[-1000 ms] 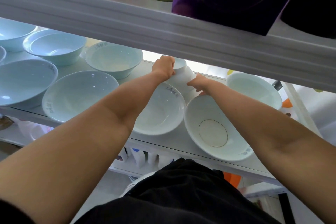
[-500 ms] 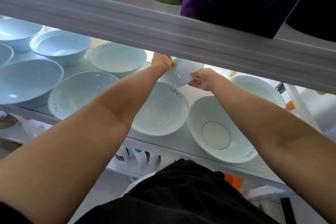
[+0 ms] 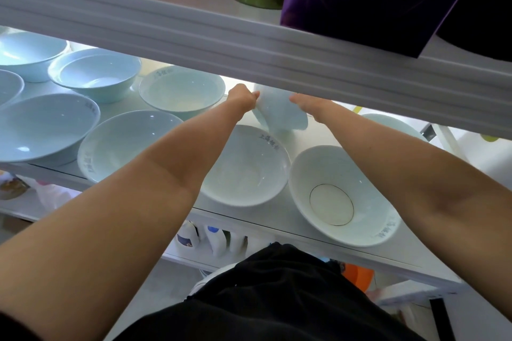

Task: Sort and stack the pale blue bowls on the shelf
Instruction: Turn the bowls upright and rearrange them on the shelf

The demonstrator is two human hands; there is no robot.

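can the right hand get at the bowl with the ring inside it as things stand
Probably, but not right now. The ringed bowl lies uncovered at the front of the shelf, just below the right forearm. The right hand is busy holding the small tilted bowl together with the left hand.

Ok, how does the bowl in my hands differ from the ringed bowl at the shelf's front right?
The held bowl is gripped, tilted, between the left hand and right hand; the ringed bowl rests on the shelf. The held bowl shows its outside, the ringed bowl its inside. The held bowl looks smaller. Both are pale blue.
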